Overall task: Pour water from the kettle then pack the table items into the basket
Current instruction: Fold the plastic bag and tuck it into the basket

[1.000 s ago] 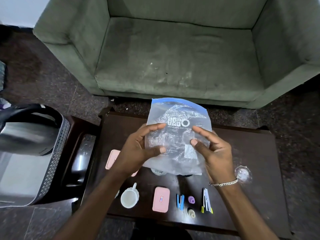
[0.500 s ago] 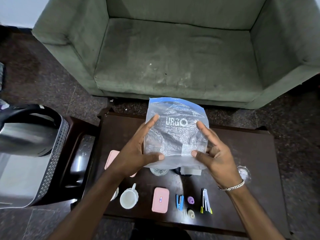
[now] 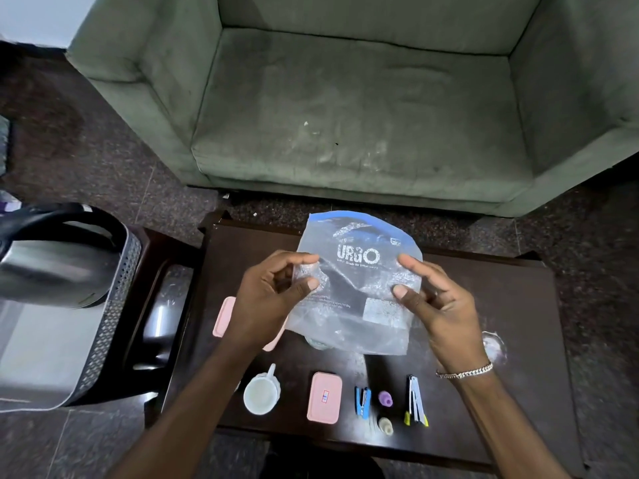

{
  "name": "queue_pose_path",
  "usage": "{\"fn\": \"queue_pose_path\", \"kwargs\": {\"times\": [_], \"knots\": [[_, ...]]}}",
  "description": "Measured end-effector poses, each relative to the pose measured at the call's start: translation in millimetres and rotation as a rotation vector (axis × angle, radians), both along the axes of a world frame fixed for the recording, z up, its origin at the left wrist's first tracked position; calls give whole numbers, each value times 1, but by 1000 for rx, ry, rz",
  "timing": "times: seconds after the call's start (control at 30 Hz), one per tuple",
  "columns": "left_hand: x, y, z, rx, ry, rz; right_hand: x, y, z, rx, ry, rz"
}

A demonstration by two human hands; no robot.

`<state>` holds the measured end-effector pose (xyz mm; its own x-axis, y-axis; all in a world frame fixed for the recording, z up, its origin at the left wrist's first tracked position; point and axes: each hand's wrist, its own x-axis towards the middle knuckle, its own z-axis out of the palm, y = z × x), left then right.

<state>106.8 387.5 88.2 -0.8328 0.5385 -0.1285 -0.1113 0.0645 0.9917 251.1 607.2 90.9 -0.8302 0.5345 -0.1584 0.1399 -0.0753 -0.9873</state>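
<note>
Both hands hold a clear plastic bag (image 3: 359, 288) printed "URGO" above the dark table (image 3: 511, 305). My left hand (image 3: 269, 299) pinches its left edge between thumb and fingers; my right hand (image 3: 439, 305) pinches its right edge. A steel kettle (image 3: 52, 267) with a black handle sits in the perforated grey basket (image 3: 114, 319) at the left. On the table lie a white cup (image 3: 261, 395), a pink case (image 3: 324, 397), a blue stapler (image 3: 363, 402), a purple cap (image 3: 385, 399), a small bottle (image 3: 385, 425) and a nail clipper (image 3: 415, 404). A pink lid (image 3: 221, 316) and a glass (image 3: 318, 344) are partly hidden.
A green sofa (image 3: 345, 115) stands close behind the table. A dark side stand (image 3: 162, 305) with a shiny tray sits between basket and table. A clear round lid (image 3: 494, 347) lies on the table's right part. The floor is dark speckled stone.
Both hands shifted from flat grips on the bag's lower part to pinching its side edges higher up, and the bag's front now crumples inward.
</note>
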Motion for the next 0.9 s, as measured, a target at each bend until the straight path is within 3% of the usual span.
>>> {"fn": "queue_pose_path", "kwargs": {"times": [0.23,0.57,0.7,0.8,0.9], "knots": [[0,-3,-2,-55,-7,111,-7,-1,3,83,-48,15],[-4,-20,-2,-348,334,179,-36,-20,2,299,-208,-42],[-17,-45,-5,-317,335,173,-55,-34,7,434,-249,35],[-23,-65,-5,-233,203,173,-70,-53,9,336,-168,133],[-28,-89,-1,-233,250,267,-88,-81,8,271,-122,115]]}}
